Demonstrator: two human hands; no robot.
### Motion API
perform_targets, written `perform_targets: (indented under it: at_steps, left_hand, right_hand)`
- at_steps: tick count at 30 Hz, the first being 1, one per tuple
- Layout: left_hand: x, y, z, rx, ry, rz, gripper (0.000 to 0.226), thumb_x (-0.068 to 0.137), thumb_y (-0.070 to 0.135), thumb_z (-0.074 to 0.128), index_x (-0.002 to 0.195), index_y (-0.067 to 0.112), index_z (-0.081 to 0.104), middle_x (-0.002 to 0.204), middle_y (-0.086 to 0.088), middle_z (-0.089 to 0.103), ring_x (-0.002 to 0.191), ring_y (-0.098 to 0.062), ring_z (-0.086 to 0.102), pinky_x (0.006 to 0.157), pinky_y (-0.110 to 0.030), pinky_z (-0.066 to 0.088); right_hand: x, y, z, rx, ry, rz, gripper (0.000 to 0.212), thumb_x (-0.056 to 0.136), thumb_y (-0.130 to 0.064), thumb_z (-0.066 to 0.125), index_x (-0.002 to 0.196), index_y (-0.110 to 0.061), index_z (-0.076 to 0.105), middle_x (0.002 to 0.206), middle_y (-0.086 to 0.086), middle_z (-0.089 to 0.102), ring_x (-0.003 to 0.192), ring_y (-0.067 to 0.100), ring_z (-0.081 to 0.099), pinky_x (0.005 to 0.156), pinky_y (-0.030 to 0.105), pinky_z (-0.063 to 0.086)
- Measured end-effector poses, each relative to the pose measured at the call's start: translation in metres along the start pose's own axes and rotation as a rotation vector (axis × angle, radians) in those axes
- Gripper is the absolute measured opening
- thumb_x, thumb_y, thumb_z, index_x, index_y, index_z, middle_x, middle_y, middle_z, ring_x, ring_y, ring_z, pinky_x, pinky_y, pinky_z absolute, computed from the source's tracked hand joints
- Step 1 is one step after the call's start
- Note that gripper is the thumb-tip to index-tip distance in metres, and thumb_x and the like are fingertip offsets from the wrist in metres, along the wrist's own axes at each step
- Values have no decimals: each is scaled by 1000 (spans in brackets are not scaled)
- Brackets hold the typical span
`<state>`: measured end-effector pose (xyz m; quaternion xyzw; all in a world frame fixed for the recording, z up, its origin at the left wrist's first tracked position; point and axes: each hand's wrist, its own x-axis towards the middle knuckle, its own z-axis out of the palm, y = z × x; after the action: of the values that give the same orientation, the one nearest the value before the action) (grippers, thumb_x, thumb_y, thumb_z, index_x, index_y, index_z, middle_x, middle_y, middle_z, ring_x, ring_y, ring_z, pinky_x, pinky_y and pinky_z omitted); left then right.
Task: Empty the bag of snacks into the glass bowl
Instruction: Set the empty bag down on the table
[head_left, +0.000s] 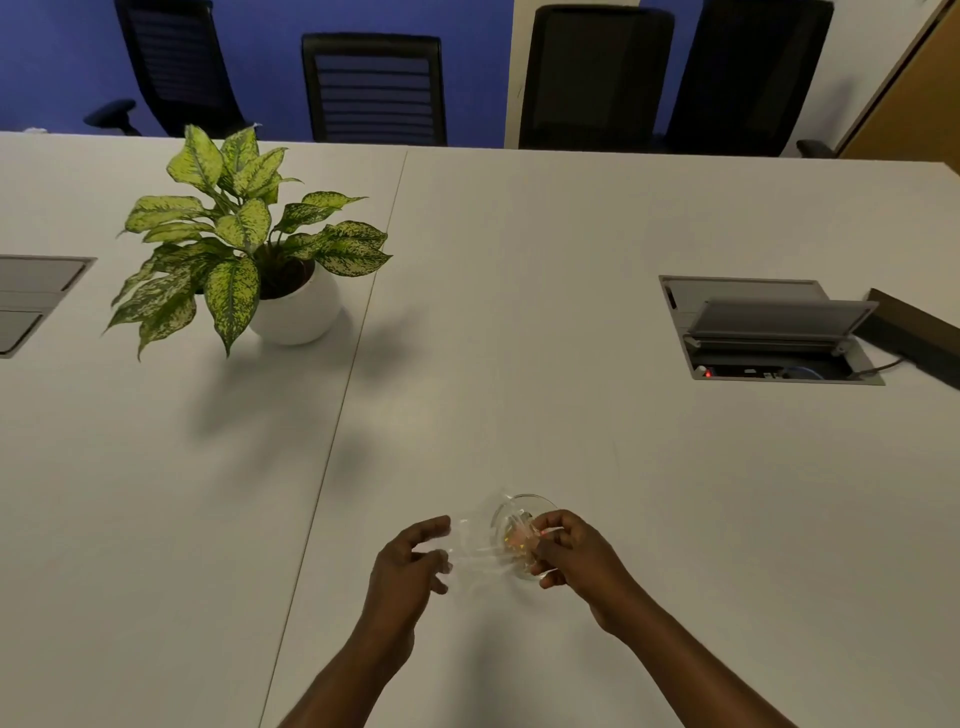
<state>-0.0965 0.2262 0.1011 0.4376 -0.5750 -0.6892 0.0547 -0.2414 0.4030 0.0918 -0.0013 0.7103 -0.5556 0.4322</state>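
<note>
A white worktop fills the view, with four dark chairs along its far edge. A potted plant stands at far left; an open cable hatch sits at far right. Near the front edge, both hands meet over a small glass bowl resting on the worktop. The left hand has its fingers loosely curled, pinching one end of a clear bag. The right hand grips the bag's other end directly above the bowl. The bag stretches between the hands, blurred. Coloured snacks show at the bowl, whether inside the bag or bowl cannot be told.
</note>
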Motion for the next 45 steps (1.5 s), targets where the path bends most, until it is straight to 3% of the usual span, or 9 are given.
perform_targets:
  at_steps: [7, 12, 16, 23, 27, 36, 38, 42, 45]
  left_hand:
    - [-6, -12, -13, -164, 152, 53, 25, 93, 4, 67, 115, 15, 74, 106, -10, 75, 85, -26, 74, 70, -33, 58]
    - [-10, -14, -32, -259, 34, 59, 39, 94, -5, 62, 119, 23, 71, 114, -13, 65, 95, -37, 76, 78, -39, 62]
    - [-10, -19, -53, -233, -19, 23, 32, 92, -8, 60, 107, 13, 78, 115, -19, 72, 95, -36, 76, 81, -42, 61]
    - [-8, -35, -97, -237, 88, 20, 40, 91, -8, 62, 120, 18, 72, 116, -7, 77, 95, -32, 77, 87, -41, 60]
    - [-6, -46, -121, -241, 142, 5, 52, 91, -2, 66, 135, 24, 61, 96, 16, 81, 93, -28, 79, 97, -45, 56]
    - [1, -79, -192, -192, 388, 45, 75, 89, -4, 64, 137, 52, 53, 123, 23, 63, 89, 2, 75, 83, -29, 60]
    - [2, -81, -208, -176, 427, 67, 73, 90, -2, 63, 133, 56, 54, 127, 14, 58, 91, -7, 76, 76, -27, 62]
    - [8, -90, -228, -186, 472, 45, 52, 92, 4, 64, 121, 47, 66, 127, 2, 64, 93, -16, 73, 92, -41, 60]
    - [13, -97, -240, -154, 522, -35, 43, 92, 17, 69, 128, 40, 60, 135, 5, 62, 104, -21, 67, 94, -40, 56]
  right_hand:
    - [-1, 2, 16, -46, -32, -15, 17, 95, -5, 67, 110, -12, 72, 84, 6, 73, 67, 14, 68, 59, 25, 56]
    - [0, -1, 33, -81, -54, -13, 9, 97, -9, 66, 102, -11, 72, 84, 4, 74, 69, 13, 69, 60, 24, 55]
    - [4, -4, 50, -119, -77, -2, 11, 98, -11, 64, 103, -10, 74, 86, 3, 74, 74, 14, 68, 61, 24, 55]
    - [24, -9, 98, -140, -137, 3, 19, 96, -4, 60, 108, -12, 73, 86, 5, 75, 73, 15, 69, 62, 25, 57]
    - [39, -14, 133, -222, -178, -19, 20, 95, -2, 60, 111, -8, 71, 89, 9, 75, 76, 17, 70, 67, 26, 60]
    - [73, -21, 238, -432, -220, -32, 12, 93, -1, 61, 99, -3, 72, 93, 11, 73, 75, 19, 70, 74, 29, 63]
    - [79, -21, 261, -461, -228, -35, 10, 93, -3, 62, 94, -6, 72, 91, 5, 72, 72, 19, 70, 77, 31, 65]
    - [93, -20, 298, -527, -227, -54, 11, 92, -5, 62, 95, -5, 72, 94, 10, 73, 72, 21, 71, 81, 38, 66]
    - [101, -17, 321, -639, -228, -97, 12, 90, -7, 62, 92, -8, 74, 99, 11, 76, 72, 20, 70, 77, 38, 64]
